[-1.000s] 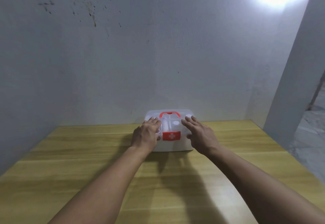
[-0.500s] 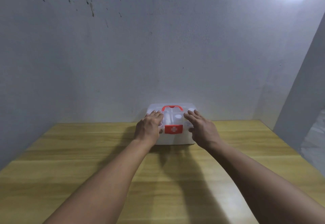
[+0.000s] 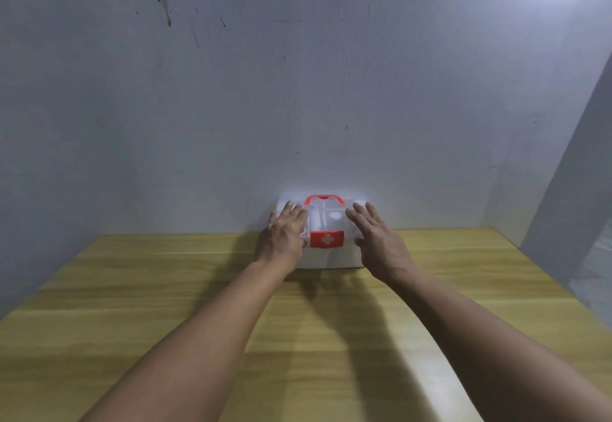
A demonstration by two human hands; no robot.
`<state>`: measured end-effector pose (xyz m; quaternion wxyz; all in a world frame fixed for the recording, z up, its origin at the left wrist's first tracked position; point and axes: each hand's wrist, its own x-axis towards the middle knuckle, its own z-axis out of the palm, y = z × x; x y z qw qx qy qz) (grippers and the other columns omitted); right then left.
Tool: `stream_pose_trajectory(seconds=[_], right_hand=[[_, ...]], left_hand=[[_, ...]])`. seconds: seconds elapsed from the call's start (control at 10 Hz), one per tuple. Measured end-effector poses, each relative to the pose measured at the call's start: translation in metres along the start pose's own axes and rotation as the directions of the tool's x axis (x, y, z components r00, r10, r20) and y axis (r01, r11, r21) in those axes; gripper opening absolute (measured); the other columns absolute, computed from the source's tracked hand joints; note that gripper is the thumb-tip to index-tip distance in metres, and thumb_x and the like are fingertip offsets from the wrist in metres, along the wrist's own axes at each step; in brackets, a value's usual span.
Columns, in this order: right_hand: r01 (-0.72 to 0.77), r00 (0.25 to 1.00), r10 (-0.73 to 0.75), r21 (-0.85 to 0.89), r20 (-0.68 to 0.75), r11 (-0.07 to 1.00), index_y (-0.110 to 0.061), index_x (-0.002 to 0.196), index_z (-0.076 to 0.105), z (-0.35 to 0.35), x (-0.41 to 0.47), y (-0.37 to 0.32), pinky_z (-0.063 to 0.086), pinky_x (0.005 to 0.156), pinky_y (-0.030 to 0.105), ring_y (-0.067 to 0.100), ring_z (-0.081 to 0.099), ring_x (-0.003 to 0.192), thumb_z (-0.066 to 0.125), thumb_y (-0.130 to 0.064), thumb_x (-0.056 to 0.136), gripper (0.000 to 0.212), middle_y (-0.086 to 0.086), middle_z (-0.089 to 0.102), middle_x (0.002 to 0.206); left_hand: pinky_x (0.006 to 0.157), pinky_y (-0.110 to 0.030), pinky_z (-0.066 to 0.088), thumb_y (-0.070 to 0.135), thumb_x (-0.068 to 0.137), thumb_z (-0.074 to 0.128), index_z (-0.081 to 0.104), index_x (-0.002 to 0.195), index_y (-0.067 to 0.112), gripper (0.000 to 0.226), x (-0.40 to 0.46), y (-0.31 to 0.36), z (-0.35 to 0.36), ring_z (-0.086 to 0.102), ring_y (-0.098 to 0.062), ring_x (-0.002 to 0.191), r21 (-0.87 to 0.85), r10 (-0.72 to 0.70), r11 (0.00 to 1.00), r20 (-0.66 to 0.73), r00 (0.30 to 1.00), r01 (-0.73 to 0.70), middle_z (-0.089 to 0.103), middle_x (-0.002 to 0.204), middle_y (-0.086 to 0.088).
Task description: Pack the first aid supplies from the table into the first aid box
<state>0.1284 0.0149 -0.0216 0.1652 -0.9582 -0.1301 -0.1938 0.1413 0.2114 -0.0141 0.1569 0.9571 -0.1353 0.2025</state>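
A grey plastered wall [image 3: 298, 90] is filling most of the view beyond the fingers, speckled with dark marks towards its upper left, and a glare of light is bleaching its top right corner. Below it, a wooden bench [image 3: 132, 305] is stretching from the wall towards the camera, passing under both forearms, whose shadows are falling across its grain.

The first aid box [image 3: 326, 223], translucent white and closed, is sitting at the far edge of the bench against the wall, directly under the fingers. The left hand [image 3: 283, 236] is lying flat on the left part of its lid, fingers [image 3: 293, 211] extended and close together, gripping nothing. The right hand [image 3: 377, 239] is lying over the right part of the lid, its fingers [image 3: 361, 216] straightened and slightly spread, also gripping nothing; whether the palm is pressing on the lid or hovering just above it is not clear.

Between the two sets of fingers, a red handle [image 3: 324, 199] is lying folded on the lid top. Nearer the camera than the fingertips, between the two palms, a red latch [image 3: 327, 239] with a white cross is sitting on the front face of the box.
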Motion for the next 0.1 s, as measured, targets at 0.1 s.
stream_pose_trajectory(seconds=[0.1], right_hand=[[-0.017, 0.998, 0.021, -0.076, 0.059, 0.997, -0.022, 0.152, 0.003, 0.0001, -0.0099, 0.0007, 0.012, 0.119, 0.051, 0.024, -0.009, 0.148, 0.044, 0.010, 0.083, 0.087, -0.002, -0.007, 0.161]], left_hand=[[0.119, -0.050, -0.006, 0.021, 0.085, 0.066, 0.005, 0.153, 0.014, 0.092, -0.0126, 0.0004, -0.0028, -0.005, -0.017, 0.151, 0.152, 0.006, 0.988, 0.118, 0.993, -0.024, -0.003, 0.164, -0.002]])
